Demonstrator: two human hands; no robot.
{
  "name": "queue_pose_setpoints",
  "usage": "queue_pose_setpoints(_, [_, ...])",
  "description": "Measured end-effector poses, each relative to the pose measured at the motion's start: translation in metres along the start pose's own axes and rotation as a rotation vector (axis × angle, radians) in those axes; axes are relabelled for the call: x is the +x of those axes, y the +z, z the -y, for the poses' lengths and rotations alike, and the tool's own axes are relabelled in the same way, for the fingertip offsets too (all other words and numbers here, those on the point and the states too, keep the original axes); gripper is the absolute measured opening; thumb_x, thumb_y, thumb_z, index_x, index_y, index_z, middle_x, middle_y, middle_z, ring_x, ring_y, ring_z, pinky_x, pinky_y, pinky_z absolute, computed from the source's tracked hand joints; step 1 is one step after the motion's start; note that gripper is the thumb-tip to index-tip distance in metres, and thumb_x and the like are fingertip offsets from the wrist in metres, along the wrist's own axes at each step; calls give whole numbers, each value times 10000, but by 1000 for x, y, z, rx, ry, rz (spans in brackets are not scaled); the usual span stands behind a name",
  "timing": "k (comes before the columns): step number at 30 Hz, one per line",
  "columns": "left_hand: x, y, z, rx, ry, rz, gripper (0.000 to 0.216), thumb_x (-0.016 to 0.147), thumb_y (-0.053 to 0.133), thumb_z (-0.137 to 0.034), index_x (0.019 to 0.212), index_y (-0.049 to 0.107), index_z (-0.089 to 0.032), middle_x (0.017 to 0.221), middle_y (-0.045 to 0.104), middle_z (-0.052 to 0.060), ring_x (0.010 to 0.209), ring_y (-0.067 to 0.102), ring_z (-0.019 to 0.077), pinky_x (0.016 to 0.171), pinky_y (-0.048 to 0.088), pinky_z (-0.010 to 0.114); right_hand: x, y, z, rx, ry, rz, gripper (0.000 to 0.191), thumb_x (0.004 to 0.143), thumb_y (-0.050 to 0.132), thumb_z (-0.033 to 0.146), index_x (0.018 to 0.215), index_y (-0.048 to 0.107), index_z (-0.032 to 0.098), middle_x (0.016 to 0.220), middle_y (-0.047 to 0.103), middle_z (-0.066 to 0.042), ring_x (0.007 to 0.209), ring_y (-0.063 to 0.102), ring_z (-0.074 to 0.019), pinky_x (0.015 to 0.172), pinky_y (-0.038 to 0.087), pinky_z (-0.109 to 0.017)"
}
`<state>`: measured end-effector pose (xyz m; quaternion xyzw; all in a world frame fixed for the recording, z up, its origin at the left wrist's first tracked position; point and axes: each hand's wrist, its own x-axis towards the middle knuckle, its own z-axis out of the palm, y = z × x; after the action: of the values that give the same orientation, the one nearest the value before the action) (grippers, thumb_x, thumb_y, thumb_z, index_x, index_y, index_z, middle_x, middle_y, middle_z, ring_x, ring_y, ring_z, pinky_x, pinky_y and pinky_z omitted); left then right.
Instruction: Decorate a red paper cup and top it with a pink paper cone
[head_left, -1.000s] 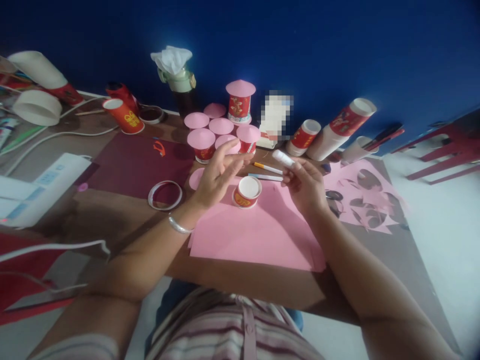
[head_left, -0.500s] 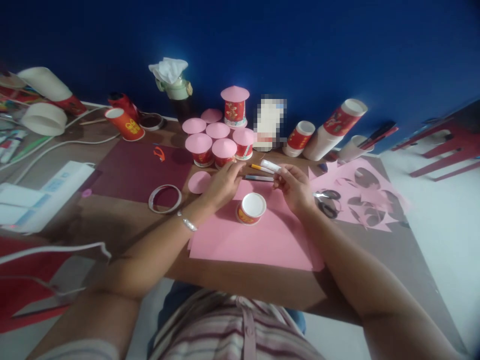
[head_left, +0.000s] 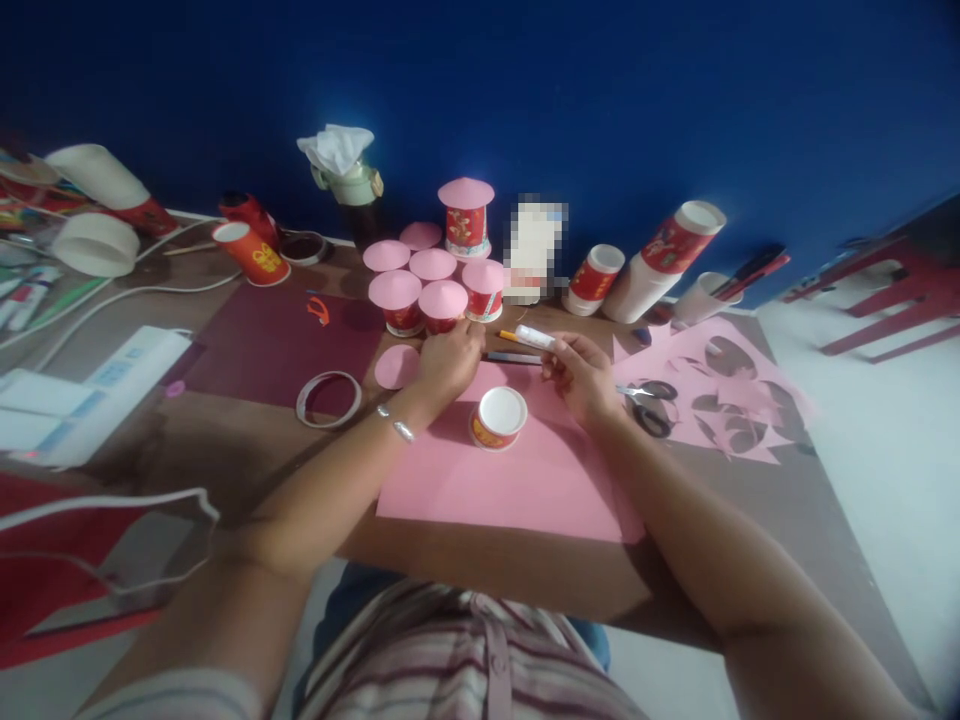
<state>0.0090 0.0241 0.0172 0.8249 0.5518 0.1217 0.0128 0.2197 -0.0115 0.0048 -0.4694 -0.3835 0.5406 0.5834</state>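
The one head-worn camera looks forward and down from above the pink-striped shirt [head_left: 480, 665] at the frame's bottom, close over the brown wooden table [head_left: 247, 455]; left hand [head_left: 448, 362] and right hand [head_left: 581, 378] sit mid-frame, the dark blue wall [head_left: 600, 100] across the top.

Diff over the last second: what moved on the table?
The left hand lowered the pink-capped cup into the cluster of capped cups; whether it has let go is unclear. The right hand shifted leftward, keeping hold of the glue stick. Upturned cup and scissors unchanged.
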Motion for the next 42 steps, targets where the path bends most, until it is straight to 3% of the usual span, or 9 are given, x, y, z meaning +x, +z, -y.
queue_pose_setpoints(4, [-2, 6, 5, -569, 20, -207, 217, 877, 694, -137, 1086, 654, -181, 1121, 680, 92, 949, 712, 203, 793, 591, 295, 2, -4, -3, -26, -13, 22, 366, 757, 814, 499, 922, 670, 205, 691, 632, 23, 513, 580, -99, 334, 243, -167])
queue_pose_setpoints(6, [-2, 9, 5, -786, 22, -214, 202, 864, 713, -132, 1048, 645, -179, 1082, 704, 66, 925, 721, 169, 806, 598, 269, 2, -6, -5, -61, -29, 26, 358, 776, 802, 496, 946, 672, 209, 709, 637, 22, 527, 589, -102, 339, 256, -167])
queue_pose_setpoints(9, [-2, 10, 2, -917, 27, -176, 209, 884, 711, -163, 1071, 621, -182, 1023, 753, 45, 922, 741, 158, 813, 603, 256, 2, -7, -8, -135, -64, 57, 363, 800, 787, 499, 993, 679, 212, 728, 648, 21, 545, 600, -106, 374, 331, -180])
queue_pose_setpoints(15, [-7, 7, 0, -805, 161, -187, 496, 895, 703, -136, 1341, 491, -181, 1069, 782, 58, 969, 757, 179, 876, 612, 303, -1, -6, -6, -311, -184, 112, 340, 843, 752, 482, 1024, 711, 198, 710, 673, 19, 602, 622, -125, 584, 515, -271])
queue_pose_setpoints(20, [-9, 9, 5, -582, 231, -220, 581, 911, 693, -133, 1427, 430, -182, 1106, 778, 74, 980, 763, 205, 866, 607, 328, -2, -9, 0, -574, -335, 129, 298, 921, 675, 448, 1072, 720, 195, 675, 667, 17, 603, 635, -149, 632, 529, -309])
queue_pose_setpoints(27, [-11, 10, 4, -487, 274, -239, 578, 924, 703, -163, 1428, 420, -174, 1091, 786, 68, 1005, 764, 214, 859, 601, 328, -5, -8, 3, -800, -493, 152, 220, 955, 639, 355, 1092, 731, 209, 765, 709, -22, 645, 682, -176, 635, 517, -315])
queue_pose_setpoints(32, [-13, 12, 4, -507, 300, -251, 570, 909, 721, -166, 1402, 437, -155, 1096, 786, 76, 1009, 764, 216, 868, 596, 331, -10, -5, 2, -769, -445, 152, 242, 961, 638, 384, 1092, 725, 200, 714, 724, -16, 652, 694, -186, 658, 513, -313])
queue_pose_setpoints(37, [-12, 12, 5, -552, 263, -142, 529, 895, 711, -150, 1376, 493, -180, 1069, 785, 53, 1002, 755, 203, 865, 579, 319, -8, -5, 3, -787, -380, 183, 247, 967, 630, 423, 1045, 733, 212, 688, 710, -4, 624, 671, -176, 636, 492, -295])
queue_pose_setpoints(42, [-9, 18, 6, -461, 244, -34, 560, 855, 709, -107, 1373, 538, -231, 1184, 764, 65, 1063, 737, 232, 895, 571, 345, -3, -12, 1, -1249, -590, 201, 168, 939, 661, 327, 1039, 736, 214, 924, 747, -84, 807, 674, -235, 675, 476, -322])
